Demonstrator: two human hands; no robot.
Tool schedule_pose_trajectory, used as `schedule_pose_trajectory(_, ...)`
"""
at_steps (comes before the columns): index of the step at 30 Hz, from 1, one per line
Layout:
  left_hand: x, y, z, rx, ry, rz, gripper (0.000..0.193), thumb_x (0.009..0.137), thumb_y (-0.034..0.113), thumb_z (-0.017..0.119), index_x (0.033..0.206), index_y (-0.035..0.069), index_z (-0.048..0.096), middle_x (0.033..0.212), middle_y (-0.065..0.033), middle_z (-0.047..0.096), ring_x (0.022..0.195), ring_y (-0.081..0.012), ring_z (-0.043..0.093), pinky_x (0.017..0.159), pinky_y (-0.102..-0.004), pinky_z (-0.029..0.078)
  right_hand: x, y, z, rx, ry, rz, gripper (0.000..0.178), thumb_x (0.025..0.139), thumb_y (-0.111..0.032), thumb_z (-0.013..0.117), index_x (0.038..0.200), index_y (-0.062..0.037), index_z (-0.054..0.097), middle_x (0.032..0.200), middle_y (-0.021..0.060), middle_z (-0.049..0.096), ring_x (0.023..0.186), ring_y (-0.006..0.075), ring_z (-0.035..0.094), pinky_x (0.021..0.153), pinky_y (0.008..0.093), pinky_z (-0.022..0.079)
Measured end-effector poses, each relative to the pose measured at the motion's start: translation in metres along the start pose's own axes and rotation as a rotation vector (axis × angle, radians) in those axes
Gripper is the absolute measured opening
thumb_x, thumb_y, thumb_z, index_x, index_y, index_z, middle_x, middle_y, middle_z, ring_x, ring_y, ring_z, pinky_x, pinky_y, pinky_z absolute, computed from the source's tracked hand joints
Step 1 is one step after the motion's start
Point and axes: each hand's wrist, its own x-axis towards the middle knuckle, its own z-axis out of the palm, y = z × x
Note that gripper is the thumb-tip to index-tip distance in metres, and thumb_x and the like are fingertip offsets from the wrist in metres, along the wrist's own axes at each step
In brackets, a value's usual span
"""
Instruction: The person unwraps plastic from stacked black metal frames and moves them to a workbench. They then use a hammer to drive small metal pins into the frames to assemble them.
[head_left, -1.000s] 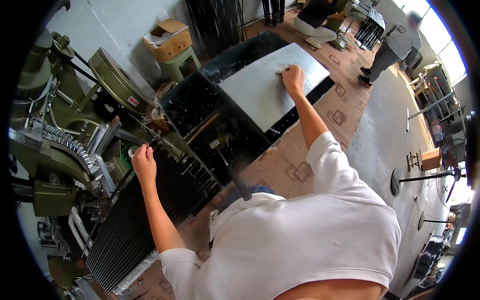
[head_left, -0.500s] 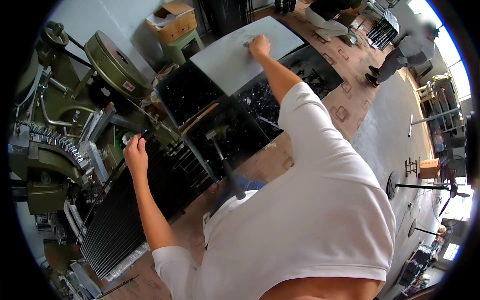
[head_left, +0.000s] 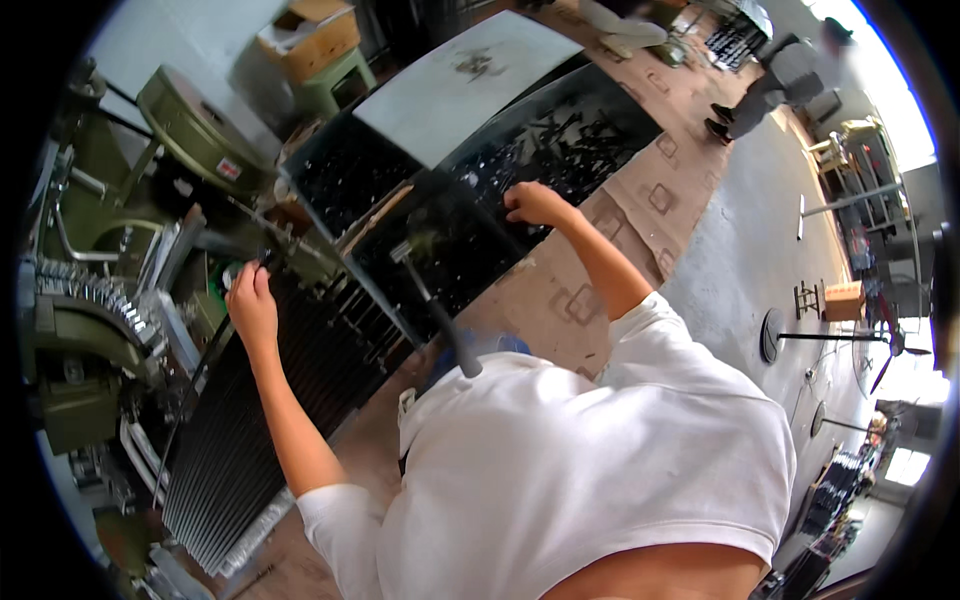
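Note:
My left hand (head_left: 252, 308) is closed at the machine-side end of a bundle of long black rods (head_left: 270, 410). A small dark tip pokes out above its fingers, and what it grips is not clear. My right hand (head_left: 541, 204) is over the near edge of a black tray (head_left: 640, 118) that holds dark pieces. Its fingers are curled together; anything in them is too small to name. A pale grey board (head_left: 430, 110) lies across the far trays, with a small heap of tiny dark parts (head_left: 478, 66) on it. A hammer-like tool (head_left: 436, 308) with a dark handle juts over the nearest tray.
Green machinery (head_left: 200, 135) with a toothed metal arc (head_left: 85, 300) stands on the left. A cardboard box (head_left: 318, 42) sits on a green stool (head_left: 338, 82) at the back. Another person (head_left: 770, 90) stands at the far right, near a floor fan (head_left: 885, 345).
My right hand has left the small heap on the grey board and come nearer, down to the black tray. My left hand stays by the rods. The whole view has shifted slightly.

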Motion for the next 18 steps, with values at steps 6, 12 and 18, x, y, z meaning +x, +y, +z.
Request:
schedule_pose_trajectory(6,0.002,-0.011,0.009,-0.052,0.071,0.087,0.020,0.084,0.014,0.048,0.092,-0.003,0.056,0.080,-0.0203,0.058,0.076,-0.0374,0.055,0.066,-0.0420,0.043,-0.016,0.005,-0.009,0.134,0.274,0.083,0.016,0.063,-0.022,0.069,0.072,-0.0100,0.063,0.069,0.0097,0.061,0.069,0.0282,0.061,0.061,0.0391,0.049)
schedule_pose_trajectory(12,0.001,0.006,0.000,-0.042,-0.003,-0.023,0.022,0.086,0.016,0.045,0.093,0.000,0.057,0.086,-0.0171,0.058,0.082,-0.0350,0.054,0.072,-0.0416,0.041,-0.033,-0.031,-0.059,0.763,0.549,0.175,0.013,0.076,-0.011,0.057,0.070,-0.0035,0.048,0.058,0.0106,0.055,0.050,0.0213,0.058,0.044,0.0324,0.044)
schedule_pose_trajectory(18,0.008,0.008,0.002,-0.011,0.026,0.085,0.020,0.084,0.015,0.047,0.093,0.001,0.058,0.088,-0.0169,0.059,0.082,-0.0344,0.056,0.071,-0.0417,0.044,-0.057,-0.101,-0.122,1.474,0.527,-0.067,0.016,0.089,-0.022,0.047,0.087,-0.0063,0.049,0.080,0.0111,0.062,0.071,0.0198,0.063,0.061,0.0272,0.049)
